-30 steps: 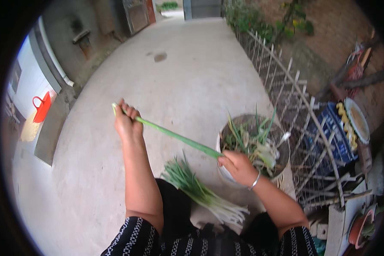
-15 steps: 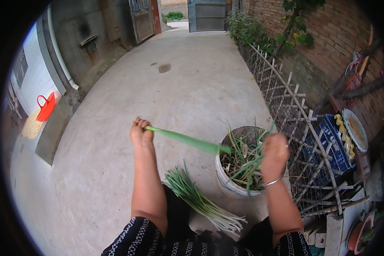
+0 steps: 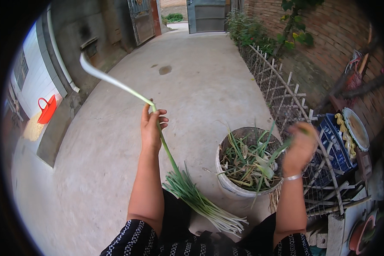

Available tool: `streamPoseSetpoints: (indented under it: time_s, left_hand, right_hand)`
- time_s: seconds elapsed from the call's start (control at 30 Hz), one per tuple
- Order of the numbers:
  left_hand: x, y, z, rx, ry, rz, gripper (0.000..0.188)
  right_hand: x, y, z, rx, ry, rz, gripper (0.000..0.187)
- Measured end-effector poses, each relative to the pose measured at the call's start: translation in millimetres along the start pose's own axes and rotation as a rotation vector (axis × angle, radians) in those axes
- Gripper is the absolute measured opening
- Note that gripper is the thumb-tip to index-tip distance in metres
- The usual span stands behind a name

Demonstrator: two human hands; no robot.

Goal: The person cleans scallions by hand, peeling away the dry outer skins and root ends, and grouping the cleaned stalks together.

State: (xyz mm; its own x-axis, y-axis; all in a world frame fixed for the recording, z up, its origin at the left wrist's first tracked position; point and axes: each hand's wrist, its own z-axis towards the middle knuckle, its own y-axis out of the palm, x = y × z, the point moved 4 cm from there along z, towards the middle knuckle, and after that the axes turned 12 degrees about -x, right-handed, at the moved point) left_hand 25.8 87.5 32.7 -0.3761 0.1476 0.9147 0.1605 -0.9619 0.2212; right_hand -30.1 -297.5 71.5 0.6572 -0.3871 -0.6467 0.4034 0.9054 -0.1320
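My left hand (image 3: pixel 151 130) grips a long scallion (image 3: pixel 120 86) partway along its stalk, some fingers loosely apart. The white end points up and to the far left, and the green part hangs down toward a bundle of scallions (image 3: pixel 196 198) on the ground before me. My right hand (image 3: pixel 301 151), smeared by motion, is closed at the right edge of a white bucket (image 3: pixel 234 190). A green scallion leaf (image 3: pixel 281 147) trails from it over the bucket. Inside the bucket lie scallion leaves and dry peelings (image 3: pixel 247 162).
A lattice fence (image 3: pixel 292 102) of sticks runs along the right side, with a blue crate (image 3: pixel 333 143) behind it. At the left, a red basket (image 3: pixel 47 109) stands by a low concrete ledge (image 3: pixel 57 138). A metal gate (image 3: pixel 207 16) stands at the far end.
The scallion's white end has swung up to the far left. My right hand has moved right with a leaf, apart from the stalk in my left hand.
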Motion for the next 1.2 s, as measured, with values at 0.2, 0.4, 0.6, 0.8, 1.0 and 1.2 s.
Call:
streamPoseSetpoints:
  time_s: [0.2,0.4,0.6,0.8,1.0,1.2]
  left_hand:
    - [-7.2,38.0,-7.3,-0.26,-0.047,0.398,0.026]
    - [-53.4,73.6,-48.1,-0.83,-0.083,0.791,0.021]
    - [-161.6,65.9,-170.1,-1.538,-0.287,0.993,0.024]
    - [-283.6,41.9,-238.7,-1.759,-0.404,1.193,0.023]
    - [-345.3,26.4,-273.4,-1.604,-0.27,1.399,0.028]
    - [-384.8,52.9,-282.1,-1.485,-0.262,1.21,0.043]
  right_hand:
    - [61.6,38.0,-42.4,-0.918,0.069,-0.49,0.04]
    - [130.1,-52.1,-16.6,-0.542,0.187,-0.643,0.039]
    - [179.1,-139.4,-63.9,-0.564,0.362,-0.896,0.036]
    - [221.9,-176.0,-117.8,-0.717,0.628,-0.89,0.03]
    - [317.4,-243.1,-243.9,-1.009,1.101,-1.109,0.029]
    - [367.4,-202.4,-410.3,-1.2,1.527,-0.937,0.03]
